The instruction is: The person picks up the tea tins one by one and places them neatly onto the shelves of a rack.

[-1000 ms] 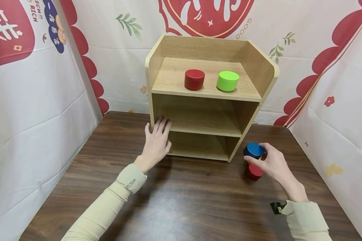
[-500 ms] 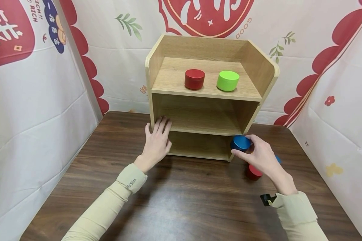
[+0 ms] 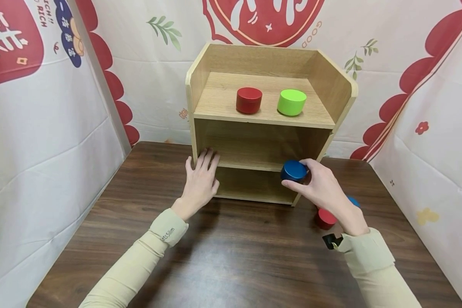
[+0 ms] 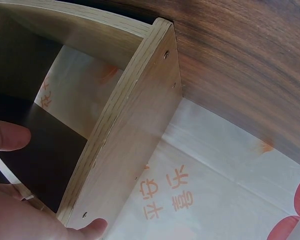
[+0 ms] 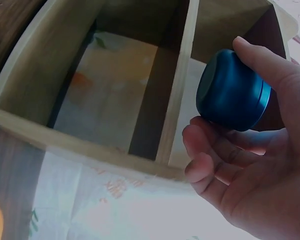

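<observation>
Gripped tin [image 3: 293,171]: in right hand [image 3: 323,185], at right end of middle shelf [image 3: 250,161]. Right upper tin [image 3: 291,103]: on top deck [image 3: 221,96], above grip. Left upper tin [image 3: 248,101]: same deck, farther left. Left hand [image 3: 200,182]: well left of grip, astride side panel [image 4: 135,135]. Near tin [image 3: 325,218], far tin [image 3: 354,201]: on table [image 3: 235,256], right of grip.

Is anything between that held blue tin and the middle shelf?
Nothing visible. The right grip holds the blue tin by the front of the middle shelf; the left grip rests at its left end.
</observation>
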Demonstrator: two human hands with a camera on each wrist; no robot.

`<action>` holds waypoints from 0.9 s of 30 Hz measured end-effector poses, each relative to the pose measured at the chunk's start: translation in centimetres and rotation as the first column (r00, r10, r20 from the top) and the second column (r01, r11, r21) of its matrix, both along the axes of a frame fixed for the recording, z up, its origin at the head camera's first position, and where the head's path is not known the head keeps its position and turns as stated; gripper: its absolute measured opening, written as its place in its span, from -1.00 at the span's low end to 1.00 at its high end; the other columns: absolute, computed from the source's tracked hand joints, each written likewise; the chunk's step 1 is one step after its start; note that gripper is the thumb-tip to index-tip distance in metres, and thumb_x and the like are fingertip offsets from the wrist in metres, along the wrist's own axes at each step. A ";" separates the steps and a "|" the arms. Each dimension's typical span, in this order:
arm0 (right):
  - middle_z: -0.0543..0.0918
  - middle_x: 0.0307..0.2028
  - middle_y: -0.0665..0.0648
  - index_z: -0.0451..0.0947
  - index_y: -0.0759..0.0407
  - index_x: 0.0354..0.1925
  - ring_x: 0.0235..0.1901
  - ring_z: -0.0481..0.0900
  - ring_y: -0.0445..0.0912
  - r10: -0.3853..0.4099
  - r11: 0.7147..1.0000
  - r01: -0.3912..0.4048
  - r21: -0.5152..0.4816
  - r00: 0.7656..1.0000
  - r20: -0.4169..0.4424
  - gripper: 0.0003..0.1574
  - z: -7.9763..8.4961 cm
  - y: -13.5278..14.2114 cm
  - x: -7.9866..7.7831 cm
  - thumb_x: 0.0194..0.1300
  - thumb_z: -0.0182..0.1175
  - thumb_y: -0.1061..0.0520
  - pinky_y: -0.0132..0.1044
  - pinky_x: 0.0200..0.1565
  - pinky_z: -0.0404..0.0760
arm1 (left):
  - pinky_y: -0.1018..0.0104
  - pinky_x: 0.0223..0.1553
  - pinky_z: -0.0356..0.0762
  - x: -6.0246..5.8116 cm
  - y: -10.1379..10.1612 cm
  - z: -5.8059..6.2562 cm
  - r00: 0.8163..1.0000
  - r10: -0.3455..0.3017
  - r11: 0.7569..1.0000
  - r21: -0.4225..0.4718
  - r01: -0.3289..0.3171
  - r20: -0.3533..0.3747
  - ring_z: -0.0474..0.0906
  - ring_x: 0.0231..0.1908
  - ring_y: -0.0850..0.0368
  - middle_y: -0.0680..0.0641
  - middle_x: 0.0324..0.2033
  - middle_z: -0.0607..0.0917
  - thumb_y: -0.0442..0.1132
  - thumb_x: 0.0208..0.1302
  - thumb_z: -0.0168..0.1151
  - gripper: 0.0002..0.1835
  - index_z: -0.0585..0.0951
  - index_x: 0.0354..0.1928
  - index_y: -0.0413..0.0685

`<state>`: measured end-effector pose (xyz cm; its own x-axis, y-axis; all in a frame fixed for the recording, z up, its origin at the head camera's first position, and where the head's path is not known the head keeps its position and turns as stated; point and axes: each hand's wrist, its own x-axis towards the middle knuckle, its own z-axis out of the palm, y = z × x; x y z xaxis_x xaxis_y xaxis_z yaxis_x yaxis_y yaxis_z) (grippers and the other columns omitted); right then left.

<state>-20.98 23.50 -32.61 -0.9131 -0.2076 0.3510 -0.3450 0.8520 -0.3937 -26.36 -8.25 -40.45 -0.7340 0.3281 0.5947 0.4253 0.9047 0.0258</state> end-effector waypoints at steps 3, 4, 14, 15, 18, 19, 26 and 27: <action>0.62 -0.10 0.26 0.41 0.30 0.09 -0.22 0.56 0.05 0.014 1.000 -0.014 -0.002 1.000 0.018 -0.14 0.3 -0.8 -0.5 0.06 0.36 -0.28 -0.07 -0.20 0.58 | -0.38 0.25 0.06 0.0 0.0 0.0 1.000 -0.002 1.000 0.000 0.002 -0.004 0.14 0.42 -0.09 -0.17 0.39 0.30 -0.25 0.06 0.23 -0.21 0.26 0.41 -0.07; 0.62 -0.08 0.26 0.41 0.29 0.09 -0.20 0.56 0.06 0.020 1.000 -0.019 -0.003 0.999 0.025 -0.13 0.4 -1.0 -0.6 0.06 0.36 -0.29 -0.04 -0.17 0.59 | -0.38 0.25 0.06 0.0 0.0 0.0 1.000 -0.001 1.000 0.000 0.001 -0.003 0.14 0.42 -0.09 -0.17 0.39 0.29 -0.25 0.06 0.23 -0.21 0.26 0.41 -0.07; 0.62 -0.10 0.22 0.42 0.26 0.08 -0.19 0.55 0.04 0.068 0.998 -0.068 -0.004 0.997 0.025 -0.16 0.8 -3.6 -2.8 0.05 0.37 -0.28 -0.07 -0.15 0.58 | -0.38 0.25 0.09 -0.1 0.1 0.0 1.000 0.008 1.000 -0.008 -0.008 -0.001 0.14 0.43 -0.08 -0.16 0.39 0.30 -0.24 0.06 0.24 -0.21 0.26 0.41 -0.06; 0.61 -0.07 0.24 0.41 0.26 0.10 -0.17 0.55 0.06 0.072 0.997 -0.072 -0.005 0.997 0.027 -0.15 0.8 -3.8 -3.0 0.06 0.37 -0.27 -0.04 -0.12 0.58 | -0.38 0.26 0.09 -0.1 0.1 0.0 1.000 0.009 1.000 -0.007 -0.009 -0.001 0.14 0.43 -0.08 -0.16 0.39 0.30 -0.24 0.06 0.23 -0.21 0.27 0.41 -0.06; 0.60 0.00 0.28 0.39 0.28 0.13 -0.07 0.57 0.12 0.080 0.997 -0.079 -0.015 0.996 0.036 -0.13 0.9 -4.5 -3.6 0.06 0.38 -0.24 0.03 -0.02 0.57 | -0.38 0.26 0.06 -0.1 0.1 0.0 1.000 0.008 1.000 -0.003 -0.008 0.002 0.13 0.43 -0.08 -0.16 0.39 0.30 -0.25 0.07 0.21 -0.22 0.27 0.41 -0.06; 0.59 0.01 0.29 0.39 0.29 0.14 -0.06 0.57 0.14 0.082 0.997 -0.082 -0.017 0.996 0.039 -0.13 0.9 -4.7 -3.8 0.06 0.38 -0.23 0.04 0.00 0.57 | -0.38 0.26 0.05 -0.1 0.1 -0.1 1.000 0.007 1.000 0.000 -0.007 0.001 0.13 0.43 -0.08 -0.16 0.39 0.30 -0.26 0.06 0.20 -0.23 0.27 0.41 -0.06; 0.57 0.05 0.28 0.37 0.28 0.17 -0.02 0.56 0.14 0.075 0.997 -0.073 -0.028 0.995 0.070 -0.09 1.0 -6.2 -4.9 0.05 0.38 -0.26 0.05 0.02 0.56 | -0.37 0.26 0.05 -0.1 0.0 -0.2 1.000 0.004 1.000 0.003 -0.004 -0.017 0.15 0.42 -0.09 -0.16 0.39 0.31 -0.27 0.05 0.20 -0.22 0.27 0.40 -0.06; 0.57 0.05 0.28 0.38 0.28 0.17 -0.02 0.56 0.14 0.075 0.997 -0.073 -0.030 0.995 0.071 -0.09 1.0 -6.5 -5.0 0.05 0.37 -0.26 0.05 0.02 0.56 | -0.37 0.26 0.05 -0.1 0.0 -0.2 1.000 0.004 1.000 0.004 -0.004 -0.018 0.15 0.42 -0.09 -0.16 0.39 0.30 -0.27 0.05 0.20 -0.22 0.27 0.40 -0.06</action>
<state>-25.95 17.03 -31.57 -0.9187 -0.2670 0.2910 -0.3767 0.8137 -0.4427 -26.45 -8.20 -40.62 -0.7244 0.3229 0.6091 0.4222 0.9063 0.0216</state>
